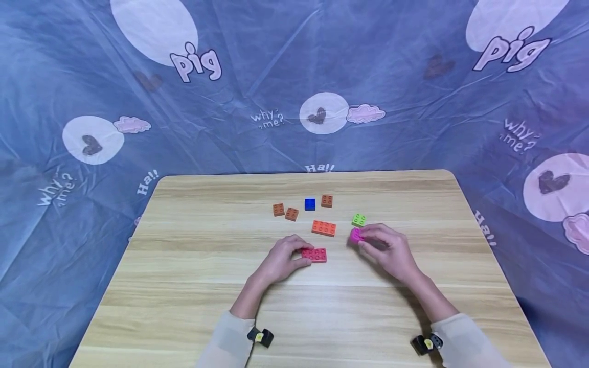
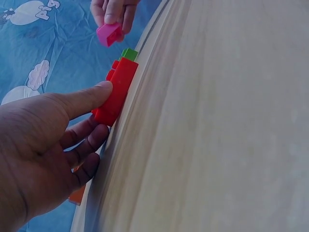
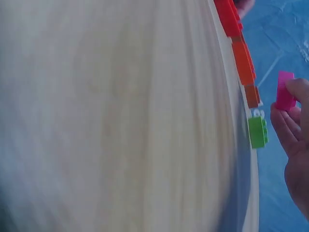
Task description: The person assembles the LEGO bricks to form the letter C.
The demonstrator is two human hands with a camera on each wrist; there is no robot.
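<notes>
My left hand [image 1: 281,259] pinches the left end of a red eight-stud toy brick [image 1: 317,255] between thumb and fingers, the brick lying studs up on the table. In the left wrist view the thumb presses the near long side of that red brick [image 2: 117,92]. My right hand [image 1: 388,250] holds a small pink brick [image 1: 356,235] by its right side. The right wrist view shows this pink brick [image 3: 285,90] raised above the tabletop, between thumb and fingers. Just behind it sits a lime green four-stud brick [image 1: 359,220].
An orange eight-stud brick [image 1: 324,228] lies behind the red one. Farther back are a blue brick [image 1: 310,204] and three brown bricks, one at the right [image 1: 326,201]. The wooden table [image 1: 322,317] ends at a blue printed cloth [image 1: 257,143].
</notes>
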